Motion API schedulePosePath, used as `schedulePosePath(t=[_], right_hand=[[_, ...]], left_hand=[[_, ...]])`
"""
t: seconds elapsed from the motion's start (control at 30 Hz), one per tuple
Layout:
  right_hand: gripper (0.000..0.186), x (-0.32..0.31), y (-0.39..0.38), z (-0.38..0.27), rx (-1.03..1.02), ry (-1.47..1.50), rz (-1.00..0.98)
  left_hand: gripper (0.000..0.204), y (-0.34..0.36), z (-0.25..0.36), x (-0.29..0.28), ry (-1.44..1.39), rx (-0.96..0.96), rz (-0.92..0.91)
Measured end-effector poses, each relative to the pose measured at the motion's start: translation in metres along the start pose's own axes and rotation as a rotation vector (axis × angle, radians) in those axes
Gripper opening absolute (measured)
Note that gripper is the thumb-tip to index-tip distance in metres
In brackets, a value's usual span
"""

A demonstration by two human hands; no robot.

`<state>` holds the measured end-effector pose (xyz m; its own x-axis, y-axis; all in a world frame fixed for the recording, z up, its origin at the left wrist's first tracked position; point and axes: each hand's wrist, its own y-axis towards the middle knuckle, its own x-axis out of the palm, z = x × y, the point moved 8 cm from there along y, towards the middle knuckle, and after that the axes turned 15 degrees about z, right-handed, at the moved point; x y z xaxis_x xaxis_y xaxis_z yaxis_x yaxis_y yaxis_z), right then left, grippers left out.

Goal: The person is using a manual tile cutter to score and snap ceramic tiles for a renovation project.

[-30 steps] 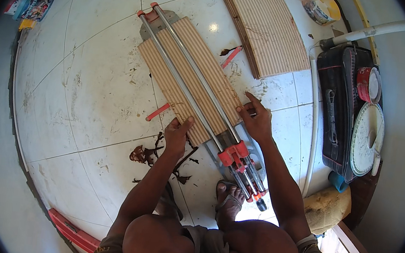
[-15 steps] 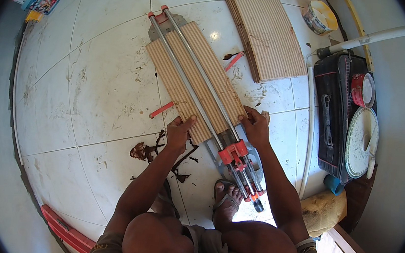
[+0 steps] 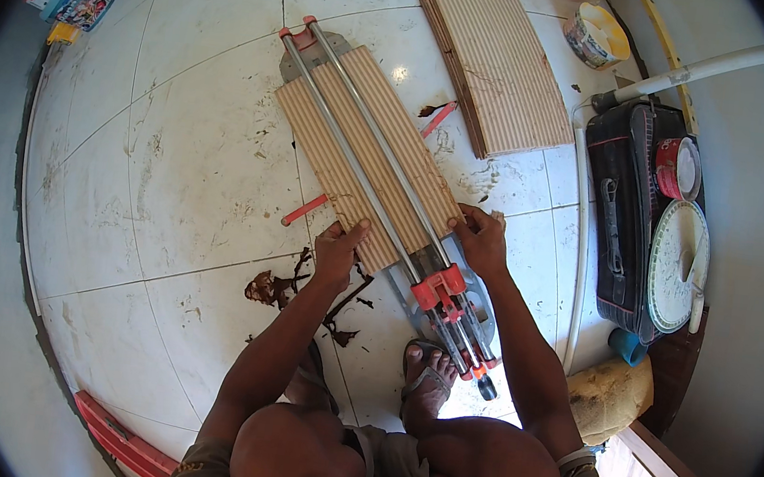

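Note:
A beige ribbed tile lies lengthwise under the two metal rails of a manual tile cutter. The cutter's red carriage and black-tipped handle sit at the end nearest my feet, just past the tile's near edge. My left hand is closed on the tile's near left corner, thumb on top. At the near right corner, my right hand pinches the tile's edge beside the right rail. The fingertips under both edges are partly hidden. Red support arms stick out from both sides of the cutter.
A stack of ribbed tiles stands beyond on the right, near a yellow-rimmed bucket. Along the right wall are a black case, a white lid and pipes. Brown scraps litter the floor by my left forearm.

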<state>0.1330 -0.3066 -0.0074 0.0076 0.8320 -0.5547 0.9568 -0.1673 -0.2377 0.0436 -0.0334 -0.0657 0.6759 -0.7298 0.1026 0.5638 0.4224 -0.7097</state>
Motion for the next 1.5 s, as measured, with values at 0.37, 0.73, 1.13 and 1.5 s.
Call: schedulePosePath(t=[0.37, 0.73, 1.13, 1.5], right_hand=[[0.036, 0.004, -0.001, 0.006, -0.015, 0.067, 0.007], [0.034, 0.004, -0.002, 0.003, -0.014, 0.095, -0.005], [0.035, 0.005, 0.001, 0.003, -0.009, 0.148, -0.006], [0.033, 0.004, -0.001, -0.002, -0.029, 0.074, -0.001]], left_hand=[[0.030, 0.005, -0.005, -0.004, 0.030, 0.004, 0.022], [0.028, 0.002, -0.002, -0.003, 0.052, 0.018, 0.024], [0.030, 0.001, -0.001, 0.000, 0.045, 0.030, -0.007], [0.025, 0.000, 0.004, 0.000, 0.087, 0.094, 0.003]])
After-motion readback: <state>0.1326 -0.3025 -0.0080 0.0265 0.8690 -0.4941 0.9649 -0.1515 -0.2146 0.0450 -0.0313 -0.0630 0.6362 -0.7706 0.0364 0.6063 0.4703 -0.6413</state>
